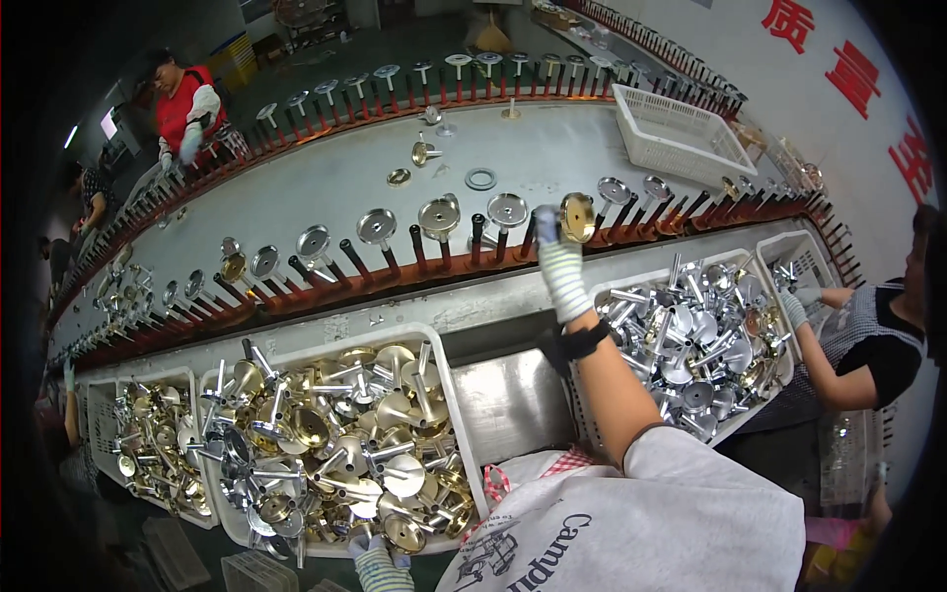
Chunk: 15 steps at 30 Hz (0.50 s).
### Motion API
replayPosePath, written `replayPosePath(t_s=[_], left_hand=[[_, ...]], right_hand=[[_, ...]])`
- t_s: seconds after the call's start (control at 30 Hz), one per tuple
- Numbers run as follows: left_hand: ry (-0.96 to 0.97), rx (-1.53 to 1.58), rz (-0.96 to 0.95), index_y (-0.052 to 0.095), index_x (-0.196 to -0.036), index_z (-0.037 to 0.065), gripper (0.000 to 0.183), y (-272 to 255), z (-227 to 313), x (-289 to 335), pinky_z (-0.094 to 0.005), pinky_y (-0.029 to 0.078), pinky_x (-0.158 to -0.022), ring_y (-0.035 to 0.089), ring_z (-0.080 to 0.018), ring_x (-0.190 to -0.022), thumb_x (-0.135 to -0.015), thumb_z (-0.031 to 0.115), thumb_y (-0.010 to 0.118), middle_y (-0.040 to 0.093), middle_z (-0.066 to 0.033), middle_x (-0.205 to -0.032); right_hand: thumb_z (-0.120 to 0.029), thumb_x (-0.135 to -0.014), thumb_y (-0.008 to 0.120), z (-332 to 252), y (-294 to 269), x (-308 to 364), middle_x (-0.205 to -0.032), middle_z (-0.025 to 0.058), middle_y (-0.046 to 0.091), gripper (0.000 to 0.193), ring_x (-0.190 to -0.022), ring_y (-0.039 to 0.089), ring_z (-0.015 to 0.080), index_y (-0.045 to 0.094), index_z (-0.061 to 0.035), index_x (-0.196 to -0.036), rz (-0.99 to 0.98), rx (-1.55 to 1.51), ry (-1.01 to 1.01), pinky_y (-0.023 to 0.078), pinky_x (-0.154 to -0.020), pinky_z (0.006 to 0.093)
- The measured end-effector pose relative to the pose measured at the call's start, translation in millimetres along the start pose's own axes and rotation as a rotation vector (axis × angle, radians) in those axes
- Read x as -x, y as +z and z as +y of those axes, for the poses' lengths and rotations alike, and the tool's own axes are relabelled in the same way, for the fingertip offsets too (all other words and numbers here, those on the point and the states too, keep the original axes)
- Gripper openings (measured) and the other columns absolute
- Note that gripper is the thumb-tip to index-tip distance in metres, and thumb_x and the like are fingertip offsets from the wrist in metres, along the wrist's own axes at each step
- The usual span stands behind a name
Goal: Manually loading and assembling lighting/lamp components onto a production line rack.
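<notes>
My right hand (560, 255), in a striped knit glove, reaches over the near row of upright rods. It appears closed on a brass-coloured round cup-shaped part (577, 218), whose face is tilted toward me; the fingertips are slightly blurred. At the lower edge, my left hand (375, 564), also gloved, is at the near rim of a white plastic bin (446, 395). Its fingers look bent beside a small brass dish (403, 534), and what they hold is hidden. Brass and silver discs with tubular stems heap up in that bin.
Red-and-black rods (418, 251) ring the grey metal table (345, 163), many carrying discs. A second bin (772, 380) of silver parts stands to the right, beside a co-worker (856, 345). An empty white crate (681, 138) sits at the far right; another person (187, 104) works far left.
</notes>
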<state>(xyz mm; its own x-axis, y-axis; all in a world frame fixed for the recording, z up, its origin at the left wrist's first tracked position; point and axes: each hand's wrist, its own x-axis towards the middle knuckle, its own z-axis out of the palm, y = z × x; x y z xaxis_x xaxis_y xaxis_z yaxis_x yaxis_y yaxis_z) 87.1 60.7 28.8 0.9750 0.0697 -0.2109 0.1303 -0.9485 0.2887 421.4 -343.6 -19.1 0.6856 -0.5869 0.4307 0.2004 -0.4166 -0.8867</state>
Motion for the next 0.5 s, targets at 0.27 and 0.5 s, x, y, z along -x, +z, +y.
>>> replayPosePath(t_s=[0.27,0.5], left_hand=[[-0.352,0.795,-0.035,0.046,-0.119,-0.004,0.049,-23.5,-18.6,14.1,-0.0425,0.036,-0.094,0.045,-0.0394,-0.108,-0.077,0.019,0.055,0.049,-0.0238,-0.117],[-0.271,1.523,0.022,0.045,-0.116,0.012,0.063,-48.6,-61.8,23.1,-0.0192,0.042,-0.045,0.052,-0.0107,-0.062,-0.068,0.039,0.075,0.055,-0.002,-0.088]], right_hand=[[-0.027,-0.091,0.041,57.1,22.7,-42.7,-0.107,0.0129,0.059,0.035,-0.104,0.053,0.0268,0.049,-0.005,-0.116,-0.458,0.964,-0.14,0.04,-0.089,0.0397],[-0.04,-0.083,0.052,32.6,46.6,-28.7,-0.083,0.0153,0.064,0.042,-0.075,0.058,0.0281,0.062,-0.0013,-0.095,-0.471,0.183,0.379,0.044,-0.072,0.0375]])
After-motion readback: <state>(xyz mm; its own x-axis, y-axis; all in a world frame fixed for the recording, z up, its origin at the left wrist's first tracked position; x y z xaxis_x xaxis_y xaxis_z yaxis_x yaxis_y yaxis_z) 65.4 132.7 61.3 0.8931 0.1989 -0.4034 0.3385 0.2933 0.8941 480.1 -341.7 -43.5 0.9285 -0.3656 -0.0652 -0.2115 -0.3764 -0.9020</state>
